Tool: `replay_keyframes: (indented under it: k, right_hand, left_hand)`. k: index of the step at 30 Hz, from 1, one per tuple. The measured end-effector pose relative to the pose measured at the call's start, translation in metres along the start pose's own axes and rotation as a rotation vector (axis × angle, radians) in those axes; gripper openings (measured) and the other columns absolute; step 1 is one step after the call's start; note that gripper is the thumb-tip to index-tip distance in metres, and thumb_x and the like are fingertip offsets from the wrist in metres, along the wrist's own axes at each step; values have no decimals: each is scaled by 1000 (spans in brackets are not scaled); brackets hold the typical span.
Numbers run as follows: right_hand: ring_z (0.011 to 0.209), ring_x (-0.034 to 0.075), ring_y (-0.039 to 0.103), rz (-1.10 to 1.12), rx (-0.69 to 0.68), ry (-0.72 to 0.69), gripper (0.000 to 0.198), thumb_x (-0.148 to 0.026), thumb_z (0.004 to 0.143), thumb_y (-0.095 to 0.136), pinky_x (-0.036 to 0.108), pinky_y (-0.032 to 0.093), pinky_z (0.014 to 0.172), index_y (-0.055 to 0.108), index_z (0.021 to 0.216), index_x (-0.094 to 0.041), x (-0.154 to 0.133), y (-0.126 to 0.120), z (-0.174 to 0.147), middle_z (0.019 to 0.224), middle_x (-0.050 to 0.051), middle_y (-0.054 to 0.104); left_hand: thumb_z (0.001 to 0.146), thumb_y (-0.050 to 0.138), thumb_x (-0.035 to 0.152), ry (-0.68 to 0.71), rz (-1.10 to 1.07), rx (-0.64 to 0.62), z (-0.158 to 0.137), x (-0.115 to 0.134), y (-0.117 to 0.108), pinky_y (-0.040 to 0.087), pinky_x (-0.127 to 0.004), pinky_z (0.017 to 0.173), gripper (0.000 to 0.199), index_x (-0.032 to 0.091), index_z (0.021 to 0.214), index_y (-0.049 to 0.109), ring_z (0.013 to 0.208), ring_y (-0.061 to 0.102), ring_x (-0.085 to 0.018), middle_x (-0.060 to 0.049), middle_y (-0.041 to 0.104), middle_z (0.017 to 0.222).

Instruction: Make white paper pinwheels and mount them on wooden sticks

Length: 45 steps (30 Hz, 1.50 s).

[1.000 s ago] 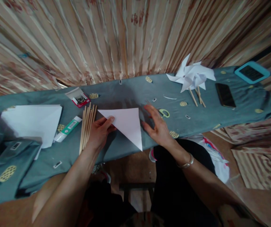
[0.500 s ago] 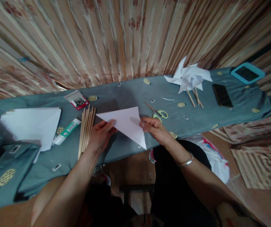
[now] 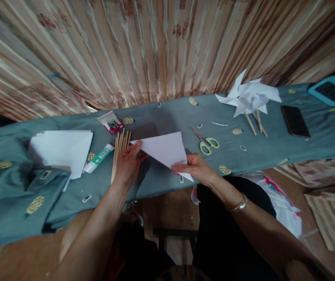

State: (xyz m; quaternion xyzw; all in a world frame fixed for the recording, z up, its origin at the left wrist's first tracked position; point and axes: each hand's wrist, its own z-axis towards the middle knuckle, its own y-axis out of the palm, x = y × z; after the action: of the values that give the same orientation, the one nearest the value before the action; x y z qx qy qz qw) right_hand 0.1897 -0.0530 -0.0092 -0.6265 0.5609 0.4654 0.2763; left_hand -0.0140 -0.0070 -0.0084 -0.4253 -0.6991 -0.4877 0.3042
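A sheet of white paper folded into a triangle (image 3: pixel 165 148) is held above the front of the table between my two hands. My left hand (image 3: pixel 130 160) pinches its left corner, thumb on top. Near the lower right corner, my right hand (image 3: pixel 195 168) grips the paper with its thumb across the face; the fingers behind are partly hidden. A bundle of wooden sticks (image 3: pixel 117 160) lies just left of the paper, partly covered by my left hand. Green-handled scissors (image 3: pixel 206 141) rest on the cloth beyond my right hand.
On the cloth-covered table (image 3: pixel 161 187) are a stack of white paper (image 3: pixel 62 148), a glue stick (image 3: pixel 99 158) and an open red box of small metal pieces (image 3: pixel 113 124). Paper pinwheels (image 3: pixel 249 95), a phone (image 3: pixel 295 121) and a blue-framed tablet (image 3: pixel 332 90) lie at the right.
My left hand has shifted out to the paper's left corner. My right hand has slid down to its lower right corner. The view has turned slightly left.
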Motion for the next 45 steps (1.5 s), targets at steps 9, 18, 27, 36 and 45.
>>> replay_keyframes:
  k: [9,18,27,36,45]
  right_hand:
    - [49,7,54,15,-67,31,35,-46,59,87,21,46,51,68,60,-17,2,-1,-7,56,-3,66]
    - [50,6,54,-27,-98,28,35,-46,64,85,20,45,52,66,62,-16,5,-13,-17,58,-3,66]
    - [55,10,55,-23,38,-107,38,-51,62,85,24,44,56,65,67,-19,13,-13,-9,61,-3,64]
    - [70,13,63,37,170,-271,48,-64,68,76,25,49,63,75,88,-21,-8,-17,0,82,2,73]
    - [60,9,57,155,186,-330,36,-51,63,85,24,49,59,72,78,-20,-10,-13,7,70,-2,68]
  left_hand:
    - [80,71,31,104,-89,92,15,13,-16,52,-23,65,14,17,79,69,70,67,-14,-2,71,76]
    - [87,63,33,115,-54,140,23,19,-20,53,-23,64,23,15,77,73,69,67,-13,-5,72,76]
    - [67,83,27,-88,-40,-157,3,-1,6,59,-30,76,29,21,93,72,80,72,-17,-4,76,92]
    - [69,80,19,-172,-15,-197,-2,-10,7,60,-32,76,21,16,87,70,76,73,-18,-4,76,82]
    - [70,79,22,-224,3,-282,-6,-17,9,61,-33,76,25,16,93,70,76,74,-18,-5,77,83]
